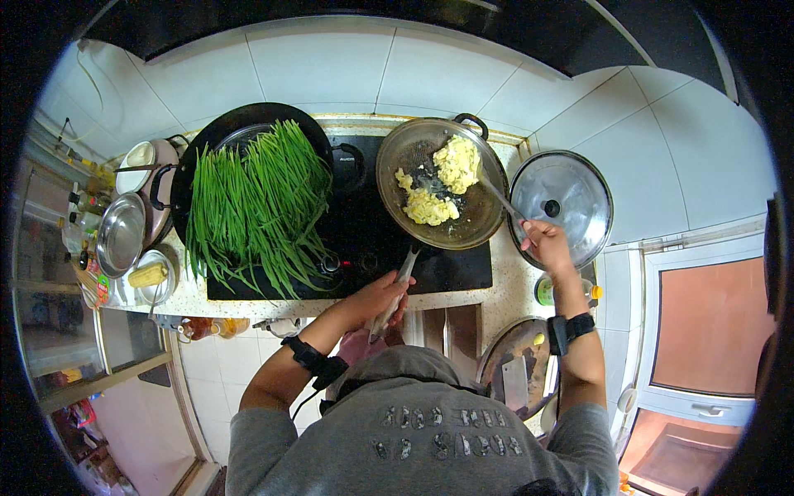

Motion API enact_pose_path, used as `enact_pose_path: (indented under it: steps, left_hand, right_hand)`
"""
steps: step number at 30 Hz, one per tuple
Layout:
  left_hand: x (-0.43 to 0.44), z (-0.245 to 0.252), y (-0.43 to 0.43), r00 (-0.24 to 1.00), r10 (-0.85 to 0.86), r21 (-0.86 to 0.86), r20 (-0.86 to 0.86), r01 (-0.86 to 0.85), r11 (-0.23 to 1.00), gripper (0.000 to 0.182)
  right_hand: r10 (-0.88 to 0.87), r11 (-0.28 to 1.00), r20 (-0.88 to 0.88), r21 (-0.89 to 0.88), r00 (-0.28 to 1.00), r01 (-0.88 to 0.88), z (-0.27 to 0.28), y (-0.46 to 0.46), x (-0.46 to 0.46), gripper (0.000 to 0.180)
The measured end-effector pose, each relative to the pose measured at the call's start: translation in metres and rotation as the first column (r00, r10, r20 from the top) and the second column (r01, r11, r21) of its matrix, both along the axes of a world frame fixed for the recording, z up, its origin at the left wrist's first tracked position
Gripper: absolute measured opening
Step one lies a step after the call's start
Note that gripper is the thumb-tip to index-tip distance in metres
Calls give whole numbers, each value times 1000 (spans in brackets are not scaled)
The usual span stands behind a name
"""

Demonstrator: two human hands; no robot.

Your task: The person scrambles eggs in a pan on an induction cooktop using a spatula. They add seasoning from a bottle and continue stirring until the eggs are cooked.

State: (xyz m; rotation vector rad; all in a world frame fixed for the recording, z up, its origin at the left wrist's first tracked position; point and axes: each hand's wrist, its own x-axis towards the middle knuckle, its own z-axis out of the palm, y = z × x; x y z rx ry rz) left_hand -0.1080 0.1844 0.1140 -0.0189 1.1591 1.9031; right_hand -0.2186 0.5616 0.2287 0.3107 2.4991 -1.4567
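My left hand (388,301) grips the long handle (406,268) of a frying pan (476,218), near the cooktop's front edge. In the pan lie two clumps of scrambled egg, a left clump (431,208) and a taller right clump (458,162). My right hand (546,245) holds a metal turner (501,197) that slants into the pan; its blade is against the right clump, partly hidden by egg. Left of the pan, a large bundle of green chives (260,204) lies across a black wok (201,139), its leaves hanging over the front rim.
Both pans stand on a black cooktop (360,214). A glass lid (561,180) lies right of the frying pan, beneath my right hand. A bottle (586,288) stands nearby. Lower right, a cleaver (515,381) rests on a round chopping board (496,347). Left are a metal bowl (121,232) and corn (149,274).
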Motion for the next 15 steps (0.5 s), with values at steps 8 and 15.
enact_pose_path:
  steps: [8,15]
  left_hand:
    - [0,-2,-1,997,-10,-7,-76,10,1000,37]
    - [-1,-6,0,999,-15,56,-30,17,998,36]
  right_hand:
    - [441,597,-435,795,785,106,-32,-44,62,34]
    - [491,503,-335,863,804,52,-3,-48,66,37]
